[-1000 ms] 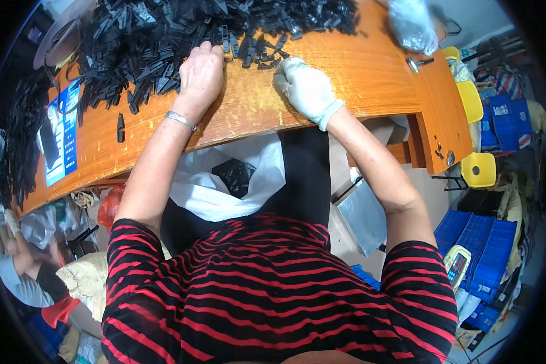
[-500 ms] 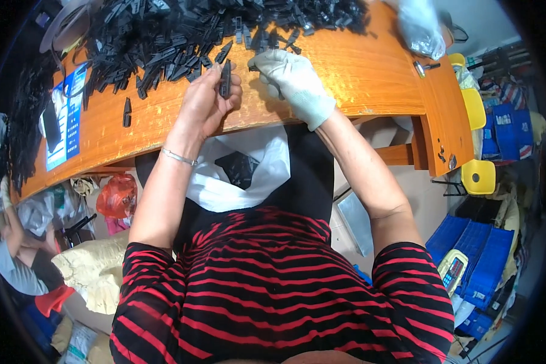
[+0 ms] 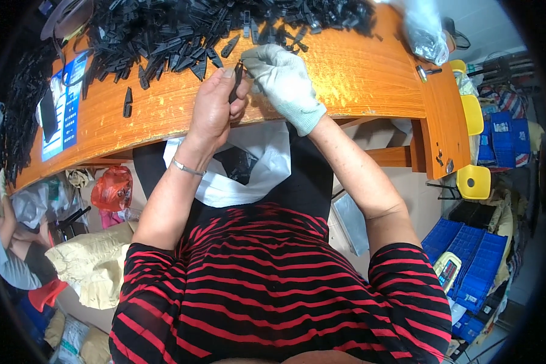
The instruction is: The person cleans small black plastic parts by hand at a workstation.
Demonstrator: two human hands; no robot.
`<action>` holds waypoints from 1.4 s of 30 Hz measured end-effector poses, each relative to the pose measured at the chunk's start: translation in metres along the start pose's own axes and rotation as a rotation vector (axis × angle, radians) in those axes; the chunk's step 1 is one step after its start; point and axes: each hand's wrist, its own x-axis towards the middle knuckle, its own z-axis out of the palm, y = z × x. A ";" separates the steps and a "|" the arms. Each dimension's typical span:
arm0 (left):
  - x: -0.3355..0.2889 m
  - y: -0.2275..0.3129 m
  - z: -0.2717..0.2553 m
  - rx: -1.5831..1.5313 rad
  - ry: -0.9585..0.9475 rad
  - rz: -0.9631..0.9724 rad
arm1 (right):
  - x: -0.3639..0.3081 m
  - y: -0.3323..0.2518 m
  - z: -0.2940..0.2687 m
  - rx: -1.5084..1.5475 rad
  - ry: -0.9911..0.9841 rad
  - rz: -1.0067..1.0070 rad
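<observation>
While the bare left hand (image 3: 215, 103) closes its curled fingers and thumb around a tapered black plastic piece (image 3: 236, 84), the gloved right hand (image 3: 280, 85) sits just to the right with bent fingers, its fingertips close to the piece's far end. The piece stands between the two hands, its long axis running roughly away from the body and leaning a little to the right at the far end. The left hand is the nearer one, having hold of it; whether the glove touches that end, or grips anything small of its own, I cannot tell, since its thumb and palm side are hidden.

On the body side of both hands, below the edge of the wooden table (image 3: 370, 76), an open white bag (image 3: 270, 176) lies at the lap with dark pieces (image 3: 241, 167) inside. Just beyond the left hand, a loose black piece (image 3: 230, 46) lies slantwise on the tabletop; well to that hand's left, another single piece (image 3: 128, 102) points away from the body. Farther out, ahead of both hands, spreads a heaped pile of similar black pieces (image 3: 170, 36). Beyond the glove, far to its right, rests a clear plastic bag (image 3: 428, 39).
</observation>
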 end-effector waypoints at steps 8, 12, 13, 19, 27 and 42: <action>-0.002 -0.005 0.005 0.066 0.044 0.073 | -0.012 -0.015 0.000 -0.092 0.024 -0.055; -0.004 -0.011 0.015 0.241 0.223 0.135 | -0.015 -0.018 -0.003 -0.427 -0.082 -0.134; -0.004 -0.012 0.016 0.241 0.219 0.133 | -0.015 -0.016 -0.004 -0.429 -0.079 -0.131; 0.003 -0.027 0.013 0.165 0.249 0.059 | -0.015 -0.008 -0.009 -0.661 -0.207 -0.303; 0.008 -0.019 0.015 0.178 0.202 -0.011 | -0.019 -0.001 -0.008 -0.577 -0.135 -0.230; -0.017 -0.016 0.011 0.158 0.083 0.027 | -0.027 0.010 -0.025 0.467 -0.313 0.396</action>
